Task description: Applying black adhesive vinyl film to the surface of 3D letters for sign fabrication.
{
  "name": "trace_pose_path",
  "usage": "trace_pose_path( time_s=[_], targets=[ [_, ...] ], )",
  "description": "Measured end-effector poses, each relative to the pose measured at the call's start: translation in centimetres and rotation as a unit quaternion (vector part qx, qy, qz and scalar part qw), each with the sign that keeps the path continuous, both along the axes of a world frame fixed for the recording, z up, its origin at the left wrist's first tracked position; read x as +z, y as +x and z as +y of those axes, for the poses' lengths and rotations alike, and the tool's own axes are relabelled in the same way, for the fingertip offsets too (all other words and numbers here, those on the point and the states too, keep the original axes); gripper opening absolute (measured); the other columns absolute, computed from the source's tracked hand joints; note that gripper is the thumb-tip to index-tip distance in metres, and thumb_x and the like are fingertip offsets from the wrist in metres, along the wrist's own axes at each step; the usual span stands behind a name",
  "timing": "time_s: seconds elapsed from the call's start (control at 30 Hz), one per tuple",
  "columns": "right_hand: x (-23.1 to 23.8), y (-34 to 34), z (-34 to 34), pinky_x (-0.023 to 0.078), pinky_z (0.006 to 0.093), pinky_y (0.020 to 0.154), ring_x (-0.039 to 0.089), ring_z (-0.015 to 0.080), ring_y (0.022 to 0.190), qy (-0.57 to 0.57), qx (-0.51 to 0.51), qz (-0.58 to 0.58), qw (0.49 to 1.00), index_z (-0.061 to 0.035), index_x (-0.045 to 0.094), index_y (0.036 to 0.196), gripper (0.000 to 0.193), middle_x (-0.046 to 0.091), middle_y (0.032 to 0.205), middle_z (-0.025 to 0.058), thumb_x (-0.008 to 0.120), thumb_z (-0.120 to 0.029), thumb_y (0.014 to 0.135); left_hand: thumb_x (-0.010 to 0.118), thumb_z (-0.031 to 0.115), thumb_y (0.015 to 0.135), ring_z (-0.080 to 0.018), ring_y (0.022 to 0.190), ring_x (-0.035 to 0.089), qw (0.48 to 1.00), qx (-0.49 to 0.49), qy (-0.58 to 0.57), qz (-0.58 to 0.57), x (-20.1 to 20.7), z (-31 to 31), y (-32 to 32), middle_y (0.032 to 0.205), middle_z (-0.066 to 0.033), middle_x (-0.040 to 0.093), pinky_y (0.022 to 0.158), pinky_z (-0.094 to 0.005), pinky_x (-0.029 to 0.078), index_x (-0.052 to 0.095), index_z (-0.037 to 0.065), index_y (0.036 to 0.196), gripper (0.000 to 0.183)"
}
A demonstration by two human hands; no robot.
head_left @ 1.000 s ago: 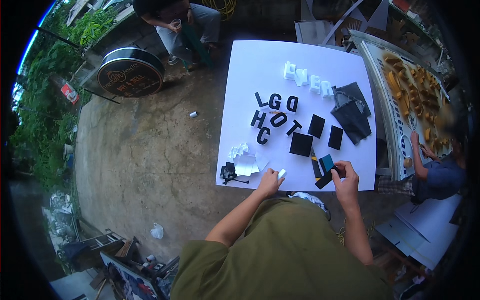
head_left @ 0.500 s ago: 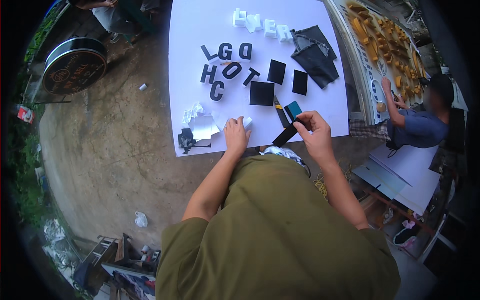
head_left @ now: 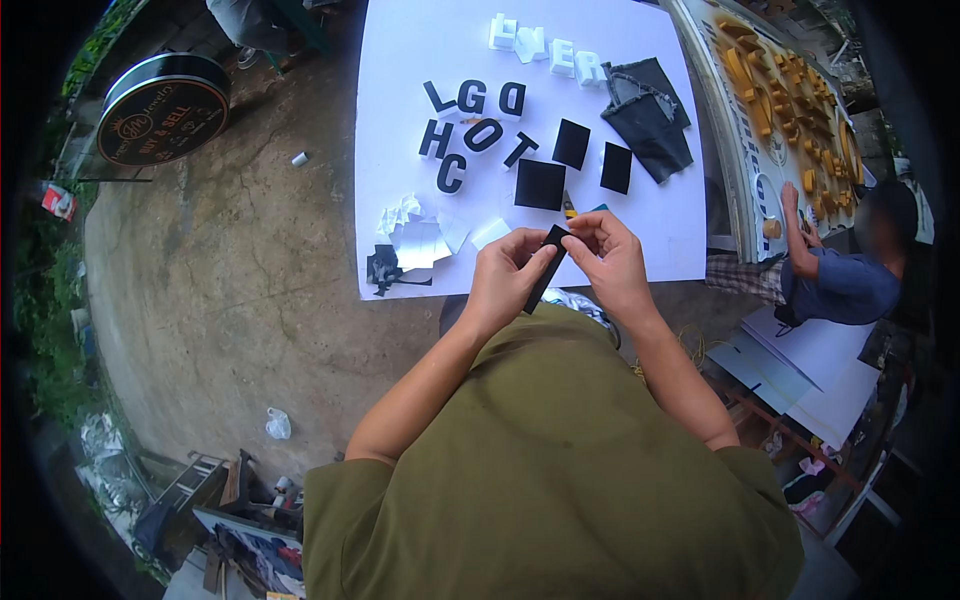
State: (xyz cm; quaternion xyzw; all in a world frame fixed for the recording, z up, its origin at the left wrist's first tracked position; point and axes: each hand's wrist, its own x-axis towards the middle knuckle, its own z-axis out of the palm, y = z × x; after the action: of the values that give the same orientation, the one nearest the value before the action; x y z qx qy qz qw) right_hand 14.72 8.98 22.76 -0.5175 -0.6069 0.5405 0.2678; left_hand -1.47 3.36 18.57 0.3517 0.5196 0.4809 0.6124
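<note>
A narrow black strip (head_left: 543,276) is held slantwise just over the table's near edge. My left hand (head_left: 503,277) pinches it from the left, thumb along its face. On the other side my right hand (head_left: 612,262) grips its upper end between thumb and fingers. Beyond my right hand, a yellow-and-dark cutter (head_left: 569,206) and a teal card (head_left: 600,208) are mostly hidden. Three black rectangles, one being this larger piece (head_left: 540,186), lie farther off. Black-faced block letters (head_left: 472,97) stand to their left, with white block letters (head_left: 563,63) at the back.
The white table (head_left: 390,170) also bears white paper scraps (head_left: 420,245), black scraps (head_left: 384,268) and folded dark material (head_left: 650,125). At right, a person (head_left: 848,275) works at a board with yellow shapes (head_left: 780,90). A round sign (head_left: 165,110) stands left.
My left hand has left the small white piece on the table and moved right to grip the black strip. My right hand has shifted slightly left and nearer, turning the strip more upright.
</note>
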Motion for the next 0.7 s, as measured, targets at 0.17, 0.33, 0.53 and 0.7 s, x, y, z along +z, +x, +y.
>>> trace_pose_path(
  time_s=[0.17,0.33,0.53,0.7],
  targets=[
    [-0.4,0.1,-0.4,0.052,0.0244,0.071,0.064,0.0084,0.078,-0.019,-0.062,0.033,0.997,0.0010,0.064,0.105,0.018,0.069,0.088,0.0038,0.071,-0.010,0.092,0.068,0.011,0.095,-0.0072,0.073,0.064,0.994,0.105,-0.012,-0.031,0.5,-0.6,0.1,0.082,-0.0044,0.071,0.066,-0.0239,0.052,0.069,-0.003,0.106,0.018],
    [-0.7,-0.2,-1.4,0.052,0.0240,0.071,0.064,0.0080,0.077,-0.006,-0.074,-0.012,0.997,0.0010,0.066,0.100,0.014,0.070,0.087,0.0036,0.071,-0.009,0.093,0.068,0.008,0.095,-0.0053,0.077,0.062,0.997,0.074,-0.021,0.004,0.9,-1.5,1.1,0.087,-0.0019,0.070,0.069,-0.0214,0.051,0.066,-0.001,0.099,0.010],
    [-0.2,0.7,-3.1,0.053,0.0230,0.073,0.064,0.0073,0.081,-0.051,-0.116,0.058,0.990,0.0036,0.067,0.101,0.011,0.070,0.090,0.0038,0.069,-0.004,0.094,0.073,0.008,0.089,-0.0066,0.065,0.062,0.993,0.052,0.036,0.097,2.6,-2.5,2.5,0.071,-0.0043,0.067,0.058,-0.0239,0.049,0.062,-0.001,0.095,0.015],
    [-0.1,1.8,-4.5,0.052,0.0216,0.076,0.063,0.0072,0.084,-0.040,-0.136,0.072,0.987,0.0046,0.067,0.105,0.013,0.069,0.093,0.0029,0.068,-0.002,0.094,0.073,0.005,0.088,-0.0119,0.067,0.067,0.990,0.053,0.085,0.104,1.9,-2.8,3.6,0.078,-0.0092,0.070,0.059,-0.0272,0.052,0.062,-0.002,0.095,0.015]
  ],
)
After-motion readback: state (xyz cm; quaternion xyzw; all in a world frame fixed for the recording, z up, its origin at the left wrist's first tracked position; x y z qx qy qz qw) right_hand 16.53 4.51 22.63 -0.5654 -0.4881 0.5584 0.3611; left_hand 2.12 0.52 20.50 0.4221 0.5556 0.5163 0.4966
